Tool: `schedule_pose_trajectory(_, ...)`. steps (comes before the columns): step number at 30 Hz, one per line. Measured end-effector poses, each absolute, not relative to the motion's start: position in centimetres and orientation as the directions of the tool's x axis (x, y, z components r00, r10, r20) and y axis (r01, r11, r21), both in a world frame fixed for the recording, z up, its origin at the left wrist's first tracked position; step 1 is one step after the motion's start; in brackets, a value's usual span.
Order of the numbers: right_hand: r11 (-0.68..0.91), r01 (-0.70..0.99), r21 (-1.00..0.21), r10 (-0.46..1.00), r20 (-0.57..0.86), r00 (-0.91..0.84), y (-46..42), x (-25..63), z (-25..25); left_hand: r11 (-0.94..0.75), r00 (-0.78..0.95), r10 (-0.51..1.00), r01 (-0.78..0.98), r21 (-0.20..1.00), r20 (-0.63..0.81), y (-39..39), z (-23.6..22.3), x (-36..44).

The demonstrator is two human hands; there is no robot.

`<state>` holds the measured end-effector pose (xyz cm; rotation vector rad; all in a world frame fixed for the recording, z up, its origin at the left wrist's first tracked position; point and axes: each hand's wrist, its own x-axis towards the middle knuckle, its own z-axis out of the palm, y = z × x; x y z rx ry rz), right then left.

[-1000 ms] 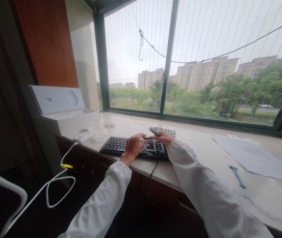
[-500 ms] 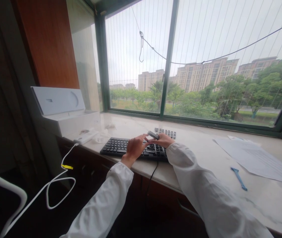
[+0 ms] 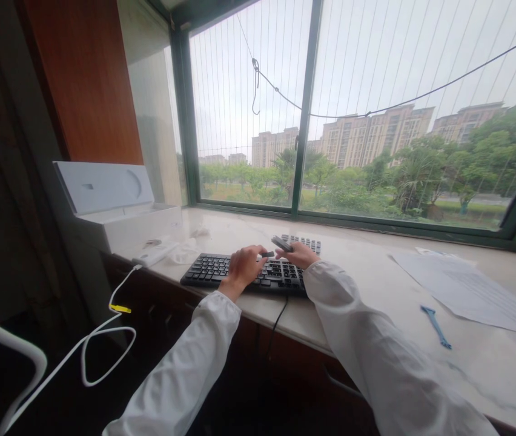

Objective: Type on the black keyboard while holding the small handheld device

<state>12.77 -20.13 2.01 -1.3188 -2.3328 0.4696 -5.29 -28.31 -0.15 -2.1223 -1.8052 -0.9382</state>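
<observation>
A black keyboard lies along the front edge of the counter, with its right part partly under my hands. Above its middle, my left hand pinches a small dark piece that looks like a cap or keycap; its exact kind is unclear. My right hand is closed on a slim grey-black handheld tool, tilted up to the left. A narrow gap separates the two held things. Behind the right hand, rows of loose keycaps lie on the counter, partly hidden by the hand.
At the left stands an open white box, with a white power strip and cable in front. A blue plastic tool and printed paper sheets lie to the right. The keyboard's black cord hangs over the front edge.
My left hand has drawn away from the tool in my right hand, and a small dark piece now shows between its fingertips. The right hand has hardly moved.
</observation>
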Motion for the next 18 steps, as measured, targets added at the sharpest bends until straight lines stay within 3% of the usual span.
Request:
schedule_pose_trajectory(4, 0.257, 0.919, -0.3, 0.954, 0.231, -0.192, -19.9, 14.0, 2.2, -0.182, 0.027, 0.834, 0.956, 0.229, 0.55, -26.2, 1.1, -6.4)
schedule_pose_trajectory(7, 0.097, 0.975, -0.202, 0.961, 0.274, -0.039, -19.7, 15.5, 2.4, -0.178, 0.048, 0.855, 0.962, 0.207, 0.516, -23.8, 2.3, -7.3)
schedule_pose_trajectory(12, -0.03, 0.989, -0.145, 0.957, 0.282, 0.07, -19.1, 17.3, 2.4, -0.225, 0.127, 0.886, 0.958, 0.175, 0.446, -18.5, 3.6, -7.2)
schedule_pose_trajectory(18, -0.074, 0.993, -0.094, 0.969, 0.227, 0.094, -18.8, 17.3, 2.0, -0.236, 0.186, 0.955, 0.949, 0.209, 0.233, -11.9, 3.0, -5.4)
